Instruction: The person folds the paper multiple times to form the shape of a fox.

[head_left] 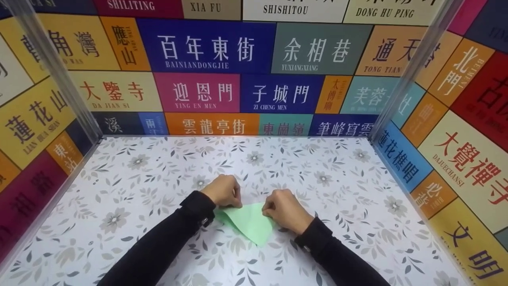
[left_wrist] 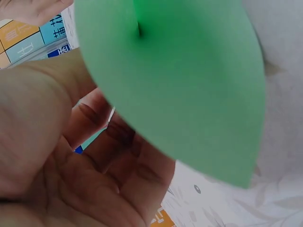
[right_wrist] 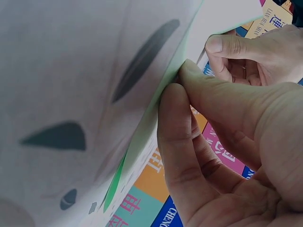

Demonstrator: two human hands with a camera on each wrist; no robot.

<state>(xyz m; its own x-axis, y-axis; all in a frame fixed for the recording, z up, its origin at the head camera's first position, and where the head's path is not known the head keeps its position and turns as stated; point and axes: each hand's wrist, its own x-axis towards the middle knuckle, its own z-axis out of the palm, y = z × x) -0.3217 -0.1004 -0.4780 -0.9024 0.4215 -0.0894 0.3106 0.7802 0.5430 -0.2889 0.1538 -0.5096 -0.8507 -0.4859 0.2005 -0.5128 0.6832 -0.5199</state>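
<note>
on the white table (head_left: 151, 198) printed with grey flowers (head_left: 115, 219), around its middle, is the matte green paper (head_left: 252, 224), curved, with a pointed near corner. it is probably light, thin and easy to crease, so best taken by edges. the left hand (head_left: 223, 191) and the right hand (head_left: 286, 210), apart, each pinch its far part.

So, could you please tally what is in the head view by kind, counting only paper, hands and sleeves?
Paper: 1, the green paper
Hands: 2, the left hand and the right hand
Sleeves: 2, the left black sleeve and the right black sleeve
Total: 5
</note>
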